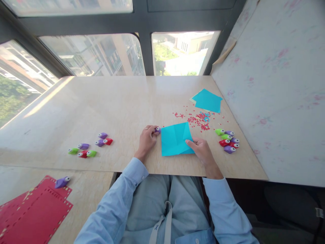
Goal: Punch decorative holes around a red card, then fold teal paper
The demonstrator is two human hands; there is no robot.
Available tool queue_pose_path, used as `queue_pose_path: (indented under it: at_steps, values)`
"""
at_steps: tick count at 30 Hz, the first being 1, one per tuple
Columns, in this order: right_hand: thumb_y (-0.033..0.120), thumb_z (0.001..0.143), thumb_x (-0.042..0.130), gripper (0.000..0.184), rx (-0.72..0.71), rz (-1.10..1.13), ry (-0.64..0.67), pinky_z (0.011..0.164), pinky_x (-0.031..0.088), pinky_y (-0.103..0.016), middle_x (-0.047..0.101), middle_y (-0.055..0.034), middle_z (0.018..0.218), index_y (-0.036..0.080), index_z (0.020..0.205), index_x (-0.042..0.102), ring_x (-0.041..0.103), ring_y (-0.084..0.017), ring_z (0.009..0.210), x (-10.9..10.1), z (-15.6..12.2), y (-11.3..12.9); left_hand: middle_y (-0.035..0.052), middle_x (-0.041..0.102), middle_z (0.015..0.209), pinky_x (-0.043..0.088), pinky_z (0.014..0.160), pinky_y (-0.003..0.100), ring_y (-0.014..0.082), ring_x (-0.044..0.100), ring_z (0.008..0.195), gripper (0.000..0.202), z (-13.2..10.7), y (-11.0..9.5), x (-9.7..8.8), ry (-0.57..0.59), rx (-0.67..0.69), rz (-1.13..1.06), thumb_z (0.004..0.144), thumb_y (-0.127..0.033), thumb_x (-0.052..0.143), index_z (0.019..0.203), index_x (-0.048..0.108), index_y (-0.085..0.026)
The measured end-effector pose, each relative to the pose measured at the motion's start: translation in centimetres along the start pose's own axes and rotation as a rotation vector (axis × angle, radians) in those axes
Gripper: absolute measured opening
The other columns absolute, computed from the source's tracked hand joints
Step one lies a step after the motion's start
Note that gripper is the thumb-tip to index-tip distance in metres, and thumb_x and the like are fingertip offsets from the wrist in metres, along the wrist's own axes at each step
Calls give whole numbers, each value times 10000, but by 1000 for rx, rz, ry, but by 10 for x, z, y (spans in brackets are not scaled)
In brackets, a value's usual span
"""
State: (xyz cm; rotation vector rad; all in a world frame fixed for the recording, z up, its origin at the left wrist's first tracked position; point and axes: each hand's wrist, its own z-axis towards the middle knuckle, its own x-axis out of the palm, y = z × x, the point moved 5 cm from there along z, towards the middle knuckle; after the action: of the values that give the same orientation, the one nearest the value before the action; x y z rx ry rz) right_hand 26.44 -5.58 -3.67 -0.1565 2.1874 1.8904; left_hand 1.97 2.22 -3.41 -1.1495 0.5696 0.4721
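Observation:
My left hand (147,140) is closed around a small purple craft punch (157,129) with a white eye. The punch is at the left edge of a creased sheet of blue paper (175,140); I cannot tell whether the paper is inside its slot. My right hand (201,149) grips the sheet's right side, thumb on top and fingers underneath. Small red and blue paper punch-outs (199,121) lie scattered just beyond the sheet.
More paper sheets (208,100) lie at the back right. Purple, green and red punches cluster at the right (228,142) and left (87,153). At the lower left, red sheets (38,213) with punched edges carry a purple punch (62,182). A wall (279,101) bounds the right side.

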Motion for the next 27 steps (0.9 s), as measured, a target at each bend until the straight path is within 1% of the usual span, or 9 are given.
queue_pose_path:
  at_steps: [5,10,18,23,27]
  values:
    - [530,792,628,403,-10,-29,3,494,206,-257,343,53,559,203,611,480,276,-105,543,0,1,2,98,675,1091,500,819,347,212,627,911,247,1,2,1,-5,-6,-15,866,-141,576,1083,686,-185]
    - [530,798,612,385,-11,-58,30,499,199,-259,347,52,572,192,641,518,280,-104,546,1,3,1,88,674,1082,501,818,348,208,624,898,241,1,3,1,-10,-4,-4,867,-149,582,1080,688,-189]
    - [574,790,616,416,-2,-40,72,495,220,-260,367,47,579,193,657,520,298,-109,544,1,3,0,77,677,1089,503,839,347,214,618,941,244,0,3,2,-11,16,15,882,-177,588,1098,698,-210]
    - [593,802,613,420,3,-6,182,506,268,-252,432,29,619,174,763,604,349,-122,573,4,8,-7,84,677,1093,512,818,341,215,625,947,239,0,3,1,-5,12,5,887,-232,610,1103,707,-201]
    - [587,809,614,417,1,4,215,515,290,-246,445,30,634,171,781,607,369,-123,583,4,10,-8,91,688,1090,514,806,334,214,636,946,239,1,-1,0,3,7,-21,886,-280,626,1092,712,-195]
